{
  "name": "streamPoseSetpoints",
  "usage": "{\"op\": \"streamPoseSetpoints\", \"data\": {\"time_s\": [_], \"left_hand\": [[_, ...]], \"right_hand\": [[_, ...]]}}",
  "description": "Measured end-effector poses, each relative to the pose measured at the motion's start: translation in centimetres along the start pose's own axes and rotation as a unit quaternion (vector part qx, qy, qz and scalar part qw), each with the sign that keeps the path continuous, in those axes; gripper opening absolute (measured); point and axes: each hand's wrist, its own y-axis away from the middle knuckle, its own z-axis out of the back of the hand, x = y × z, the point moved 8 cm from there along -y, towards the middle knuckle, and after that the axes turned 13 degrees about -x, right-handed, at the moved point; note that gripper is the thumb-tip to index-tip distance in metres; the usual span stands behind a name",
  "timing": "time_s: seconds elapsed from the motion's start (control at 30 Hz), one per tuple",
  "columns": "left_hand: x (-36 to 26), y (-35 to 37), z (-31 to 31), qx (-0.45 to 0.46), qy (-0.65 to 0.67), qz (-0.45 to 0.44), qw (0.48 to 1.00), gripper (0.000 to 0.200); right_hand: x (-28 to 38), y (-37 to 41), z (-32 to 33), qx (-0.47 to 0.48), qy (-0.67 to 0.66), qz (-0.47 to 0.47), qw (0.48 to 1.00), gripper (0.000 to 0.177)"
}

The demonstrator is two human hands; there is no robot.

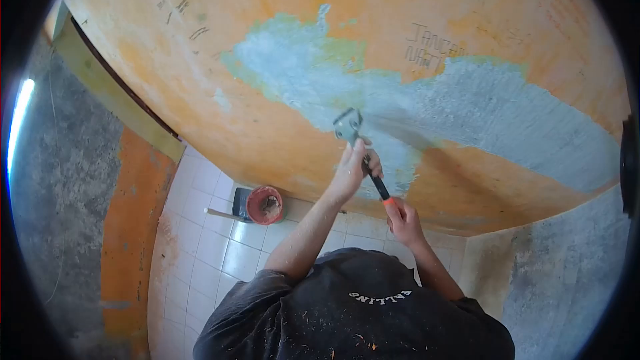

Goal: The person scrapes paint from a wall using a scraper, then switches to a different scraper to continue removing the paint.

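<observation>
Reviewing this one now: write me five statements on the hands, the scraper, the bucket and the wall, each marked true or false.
1. Both hands are on the scraper. True.
2. The right hand is nearer the scraper's head than the left hand. False: the left hand is nearer.
3. The bucket is red. True.
4. The bucket hangs on the wall. False: it stands on the tiled floor.
5. The wall is one even colour. False: it is orange with large grey-blue patches.
</observation>
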Motion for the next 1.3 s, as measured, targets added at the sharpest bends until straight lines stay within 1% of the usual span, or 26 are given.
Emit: {"op": "streamPoseSetpoints", "data": {"time_s": [0.07, 0.1, 0.17, 0.2, 0.23, 0.3, 0.4, 0.47, 0.57, 0.6, 0.73, 0.8, 0.83, 0.9, 0.93, 1.03, 1.1, 1.13, 1.23, 1.3], "left_hand": [[2.1, 0.8, -1.2, 0.035, -0.018, 0.036, 0.999, 0.039], [2.3, 1.1, -2.0, 0.038, -0.046, 0.043, 0.997, 0.039], [4.5, 1.3, -4.6, 0.073, -0.022, 0.087, 0.993, 0.042], [6.0, 1.7, -6.9, 0.067, 0.012, 0.104, 0.992, 0.044], [7.6, 2.1, -8.9, 0.066, 0.034, 0.113, 0.991, 0.044], [8.7, 1.3, -9.7, 0.018, 0.079, 0.141, 0.987, 0.046], [9.3, 0.2, -10.2, 0.03, 0.075, 0.146, 0.986, 0.047], [9.8, -0.7, -10.7, 0.037, 0.057, 0.135, 0.988, 0.046], [11.0, -1.2, -11.2, 0.026, 0.031, 0.117, 0.992, 0.046], [11.0, -1.4, -11.2, 0.017, 0.018, 0.104, 0.994, 0.046], [10.5, -1.3, -11.6, 0.018, 0.006, 0.098, 0.995, 0.046], [9.8, -1.7, -11.4, 0.008, 0.001, 0.091, 0.996, 0.047], [9.8, -1.8, -11.4, 0.009, 0.0, 0.091, 0.996, 0.047], [9.3, -1.8, -11.4, 0.043, -0.024, 0.073, 0.996, 0.048], [9.1, -1.9, -11.4, 0.046, -0.028, 0.071, 0.996, 0.048], [9.2, -1.7, -11.5, 0.069, -0.019, 0.082, 0.994, 0.049], [9.7, -1.7, -11.5, 0.057, -0.017, 0.13, 0.99, 0.05], [9.6, -1.8, -11.6, 0.073, -0.044, 0.135, 0.987, 0.05], [8.4, -1.9, -12.0, 0.108, -0.049, 0.129, 0.984, 0.05], [7.4, -2.0, -12.0, 0.123, -0.036, 0.136, 0.982, 0.05]], "right_hand": [[-1.9, 2.2, -0.1, 0.046, -0.103, -0.131, 0.985, 0.039], [-2.0, 3.3, -0.4, 0.042, -0.132, -0.132, 0.982, 0.039], [-2.3, 4.4, 1.0, 0.025, -0.204, -0.157, 0.966, 0.039], [-2.6, 5.0, 3.5, 0.03, -0.173, -0.141, 0.974, 0.042], [-2.9, 5.8, 5.8, 0.025, -0.153, -0.151, 0.976, 0.042], [-3.3, 5.1, 6.1, 0.022, -0.177, -0.151, 0.972, 0.041], [-3.5, 3.7, 6.3, 0.014, -0.175, -0.119, 0.977, 0.04], [-3.8, 3.1, 6.6, 0.006, -0.179, -0.108, 0.978, 0.04], [-4.4, 2.8, 7.3, -0.009, -0.184, -0.105, 0.977, 0.039], [-4.4, 2.5, 7.5, -0.019, -0.19, -0.101, 0.976, 0.038], [-4.9, 2.1, 7.8, -0.034, -0.173, -0.119, 0.977, 0.036], [-4.9, 1.5, 7.6, -0.049, -0.143, -0.079, 0.985, 0.034], [-4.9, 1.4, 7.5, -0.05, -0.145, -0.078, 0.985, 0.034], [-4.7, 1.3, 6.9, -0.063, -0.15, -0.078, 0.984, 0.031], [-4.9, 1.2, 6.7, -0.065, -0.154, -0.075, 0.983, 0.031], [-5.7, 1.7, 6.6, -0.084, -0.148, -0.077, 0.982, 0.029], [-5.5, 2.0, 6.7, -0.097, -0.151, -0.093, 0.979, 0.027], [-5.4, 2.0, 6.4, -0.102, -0.151, -0.094, 0.979, 0.027], [-4.6, 2.0, 5.5, -0.126, -0.167, -0.099, 0.973, 0.026], [-3.7, 2.0, 4.8, -0.126, -0.174, -0.1, 0.972, 0.028]]}}
